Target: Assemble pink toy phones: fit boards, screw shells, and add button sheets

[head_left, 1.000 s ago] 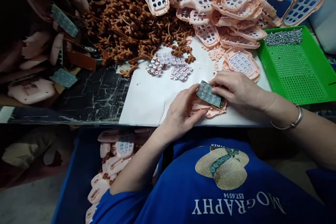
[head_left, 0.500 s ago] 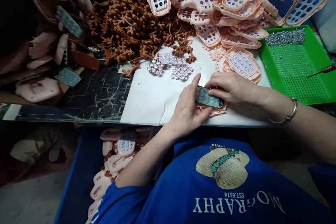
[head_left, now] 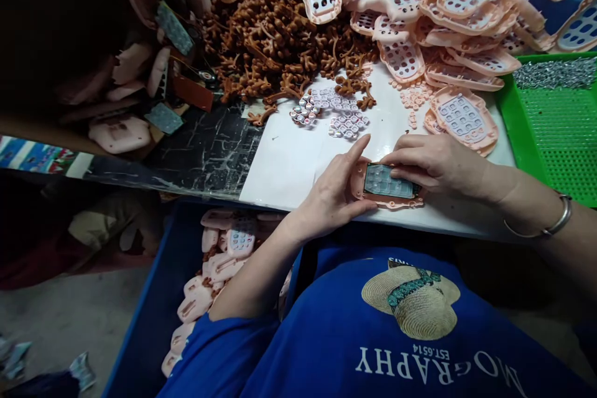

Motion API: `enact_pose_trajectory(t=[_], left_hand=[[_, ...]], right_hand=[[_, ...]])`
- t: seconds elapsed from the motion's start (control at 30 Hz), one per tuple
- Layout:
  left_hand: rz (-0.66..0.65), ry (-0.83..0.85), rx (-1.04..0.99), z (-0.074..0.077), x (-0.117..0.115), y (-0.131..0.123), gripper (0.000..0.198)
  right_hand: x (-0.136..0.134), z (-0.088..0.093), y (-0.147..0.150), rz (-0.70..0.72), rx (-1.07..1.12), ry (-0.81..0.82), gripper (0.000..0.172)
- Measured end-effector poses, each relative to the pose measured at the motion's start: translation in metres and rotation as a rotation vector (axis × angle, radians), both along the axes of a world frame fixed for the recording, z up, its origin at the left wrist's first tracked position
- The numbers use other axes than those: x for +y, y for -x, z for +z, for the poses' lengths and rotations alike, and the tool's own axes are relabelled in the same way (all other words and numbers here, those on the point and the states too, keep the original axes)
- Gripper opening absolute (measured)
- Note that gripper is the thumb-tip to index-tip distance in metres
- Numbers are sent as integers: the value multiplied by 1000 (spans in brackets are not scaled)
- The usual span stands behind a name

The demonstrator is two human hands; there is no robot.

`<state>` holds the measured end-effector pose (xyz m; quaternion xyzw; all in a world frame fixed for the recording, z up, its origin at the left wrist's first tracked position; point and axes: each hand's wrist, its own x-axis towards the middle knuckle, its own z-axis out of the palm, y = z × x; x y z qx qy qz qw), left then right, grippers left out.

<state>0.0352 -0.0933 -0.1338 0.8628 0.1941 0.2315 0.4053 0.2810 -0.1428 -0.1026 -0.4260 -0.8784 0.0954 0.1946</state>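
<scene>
A green circuit board (head_left: pixel 388 181) lies flat inside a pink plastic shell (head_left: pixel 392 200) on the white sheet (head_left: pixel 289 161) near the table's front edge. My left hand (head_left: pixel 336 189) grips the shell's left end, thumb below and forefinger stretched along its far side. My right hand (head_left: pixel 433 165) rests on the board's right end, fingers pressed down on it. A metal bangle (head_left: pixel 555 224) circles my right wrist.
A heap of brown rubber parts (head_left: pixel 280 31) and a pile of pink keypad shells (head_left: pixel 443 6) fill the back. Silvery keypad mats (head_left: pixel 333 113) lie on the sheet. A green tray (head_left: pixel 555 118) with screws stands right. A blue bin (head_left: pixel 153 298) of shells sits below.
The circuit board, tilted up between both hands a second ago, now lies flat in the pink shell. My view has shifted left and down.
</scene>
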Motion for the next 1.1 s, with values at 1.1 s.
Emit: enact_pose_trajectory(t=[1.1], left_hand=[[105,-417,-107,-1,-32,-18,75]], right_hand=[[-14,0,-9,38,-24,109,26]])
